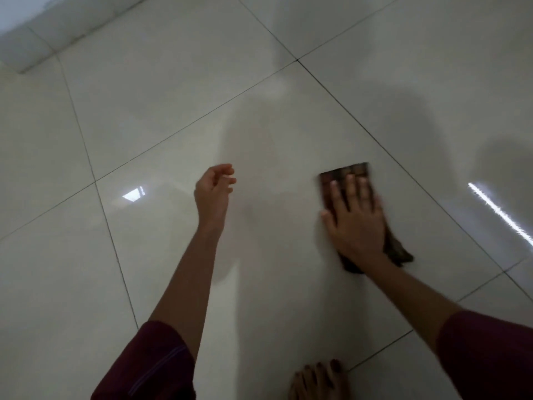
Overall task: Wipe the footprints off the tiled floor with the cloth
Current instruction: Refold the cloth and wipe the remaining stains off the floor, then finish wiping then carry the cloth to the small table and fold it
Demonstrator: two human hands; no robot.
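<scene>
A dark brown cloth [344,173] lies flat on the glossy pale tiled floor [161,111], right of centre. My right hand [356,219] presses down on it with straight, spread fingers; the cloth sticks out beyond the fingertips and behind the wrist. My left hand [213,190] hovers above the floor left of the cloth, fingers loosely curled, holding nothing. No distinct footprint shows on the tiles; the picture is blurred around the cloth.
A bare foot [318,381] stands at the bottom edge, below the cloth. A white skirting and wall edge [37,33] run along the top left. Shadows and light reflections lie across the tiles.
</scene>
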